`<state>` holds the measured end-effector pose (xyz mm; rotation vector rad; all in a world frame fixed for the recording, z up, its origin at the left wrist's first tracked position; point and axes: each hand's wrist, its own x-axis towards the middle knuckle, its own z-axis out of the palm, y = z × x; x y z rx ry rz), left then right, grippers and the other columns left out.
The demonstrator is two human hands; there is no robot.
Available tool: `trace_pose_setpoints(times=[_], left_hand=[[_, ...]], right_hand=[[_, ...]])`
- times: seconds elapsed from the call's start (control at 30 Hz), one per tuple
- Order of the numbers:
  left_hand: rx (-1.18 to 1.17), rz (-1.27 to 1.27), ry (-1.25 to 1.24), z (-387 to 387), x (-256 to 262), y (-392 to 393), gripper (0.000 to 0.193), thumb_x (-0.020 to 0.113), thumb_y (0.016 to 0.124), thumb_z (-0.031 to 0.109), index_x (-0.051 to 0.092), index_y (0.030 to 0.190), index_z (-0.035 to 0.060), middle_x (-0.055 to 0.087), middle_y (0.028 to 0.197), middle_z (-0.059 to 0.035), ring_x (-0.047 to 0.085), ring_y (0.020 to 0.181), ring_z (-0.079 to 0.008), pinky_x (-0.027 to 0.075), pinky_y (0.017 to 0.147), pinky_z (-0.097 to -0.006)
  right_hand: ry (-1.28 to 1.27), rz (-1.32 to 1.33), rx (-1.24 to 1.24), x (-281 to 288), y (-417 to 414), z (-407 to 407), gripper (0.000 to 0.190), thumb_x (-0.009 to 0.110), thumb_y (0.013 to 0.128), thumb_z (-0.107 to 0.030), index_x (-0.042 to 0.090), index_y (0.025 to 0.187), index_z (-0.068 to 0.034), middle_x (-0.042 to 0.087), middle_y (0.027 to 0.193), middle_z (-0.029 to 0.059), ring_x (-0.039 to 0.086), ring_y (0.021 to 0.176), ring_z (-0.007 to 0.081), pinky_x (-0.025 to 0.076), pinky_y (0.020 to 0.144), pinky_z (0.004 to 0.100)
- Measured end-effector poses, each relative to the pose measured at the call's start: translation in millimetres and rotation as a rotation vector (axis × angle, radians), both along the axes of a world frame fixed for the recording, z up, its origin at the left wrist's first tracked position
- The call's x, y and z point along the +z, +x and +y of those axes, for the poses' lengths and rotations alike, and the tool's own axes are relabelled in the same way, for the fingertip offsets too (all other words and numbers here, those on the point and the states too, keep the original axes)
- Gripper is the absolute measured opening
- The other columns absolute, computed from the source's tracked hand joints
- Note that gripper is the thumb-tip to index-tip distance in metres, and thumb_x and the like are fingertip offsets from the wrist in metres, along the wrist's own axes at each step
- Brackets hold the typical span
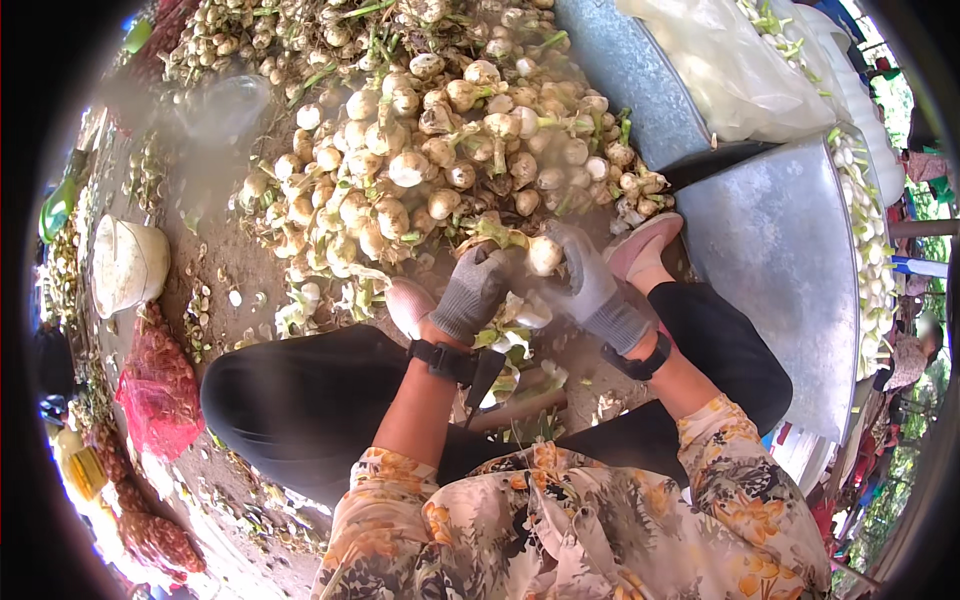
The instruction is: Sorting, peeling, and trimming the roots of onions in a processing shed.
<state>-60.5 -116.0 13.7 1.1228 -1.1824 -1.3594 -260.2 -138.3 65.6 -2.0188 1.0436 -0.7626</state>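
My left hand, in a grey knit glove, is closed on the green stalk of an onion-like bulb. The bulb is pale and round, its stalk stretching left across my fingers. My right hand, gloved in the same grey, is beside the bulb's right side with its fingers curled; whether it touches the bulb or holds anything is unclear. A large heap of similar bulbs with stalks and roots lies just beyond both hands. Peeled skins and leaf scraps lie on the ground between my legs.
Two metal containers, one upper and one lower, stand at the right; the lower holds peeled bulbs with stems. A clear plastic bag covers the upper one. At the left are a white bucket and a red mesh sack.
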Motion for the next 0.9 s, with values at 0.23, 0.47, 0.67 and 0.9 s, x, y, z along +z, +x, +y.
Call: trace_pose_setpoints(times=[0.23, 0.47, 0.67, 0.9], left_hand=[[0.238, -0.432, -0.478, 11, -28, -8, 0.017, 0.053, 0.091, 0.0, 0.068, 0.1, 0.0021, 0.068, 0.086, -0.0185, 0.064, 0.07, -0.0381, 0.053, 0.065, -0.0414], [0.206, -0.558, -0.309, 7, -35, -5, 0.019, 0.072, 0.082, 0.002, 0.066, 0.1, -0.0003, 0.068, 0.082, -0.0068, 0.065, 0.069, -0.0173, 0.054, 0.063, -0.0318], [0.122, -0.485, -0.349, 6, -20, -2, 0.012, 0.064, 0.084, -0.001, 0.067, 0.095, 0.0001, 0.067, 0.08, -0.0127, 0.069, 0.076, -0.0235, 0.053, 0.063, -0.0349], [0.312, 0.626, 0.227, -8, -9, 15, 0.019, 0.06, 0.097, 0.02, 0.063, 0.105, 0.0034, 0.065, 0.09, -0.007, 0.065, 0.078, -0.0187, 0.057, 0.072, -0.0346]], right_hand=[[0.848, -0.662, -0.1, -21, -4, -17, 0.052, 0.045, 0.104, -0.046, 0.05, 0.131, -0.001, 0.068, 0.103, 0.0128, 0.068, 0.087, 0.0232, 0.056, 0.078, 0.0326], [0.358, -0.372, -0.273, 0, -2, -20, 0.052, 0.061, 0.099, -0.032, 0.045, 0.138, -0.002, 0.067, 0.101, 0.0132, 0.066, 0.093, 0.0162, 0.054, 0.078, 0.0315], [0.6, -0.283, -0.035, 14, -4, -17, 0.053, 0.075, 0.09, -0.034, 0.051, 0.125, -0.003, 0.063, 0.104, 0.0067, 0.062, 0.092, 0.0094, 0.052, 0.08, 0.0262], [0.817, -0.823, 0.407, -14, 6, -8, 0.041, 0.063, 0.097, -0.035, 0.057, 0.124, -0.003, 0.061, 0.092, -0.0002, 0.054, 0.066, 0.0049, 0.044, 0.056, 0.0205]])
